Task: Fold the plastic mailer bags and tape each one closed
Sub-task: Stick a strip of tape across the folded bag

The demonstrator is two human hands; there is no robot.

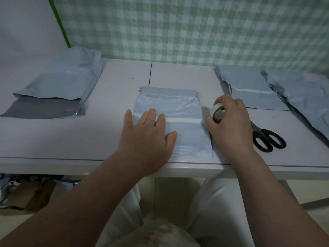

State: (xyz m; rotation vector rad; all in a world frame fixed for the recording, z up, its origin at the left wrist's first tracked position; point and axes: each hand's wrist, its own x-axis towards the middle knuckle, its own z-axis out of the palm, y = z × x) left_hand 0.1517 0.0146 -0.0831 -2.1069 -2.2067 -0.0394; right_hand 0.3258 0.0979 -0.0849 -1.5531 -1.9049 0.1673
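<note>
Tape strip [183, 119], white, spanned your pale blue plastic mailer bag [178, 104], flat left grip [146, 136] to right grip [229, 122] clasping the white roll [216, 111].

Person, viewed from above: left hand [147, 138] and right hand [229, 122], both bare, forearms bare down to the lower edge of view. Trousers [213, 202] white or off-white, plain, loosely creased over both legs. Top [160, 234] pale, with a faint reddish mark, its detail blurred.
</note>
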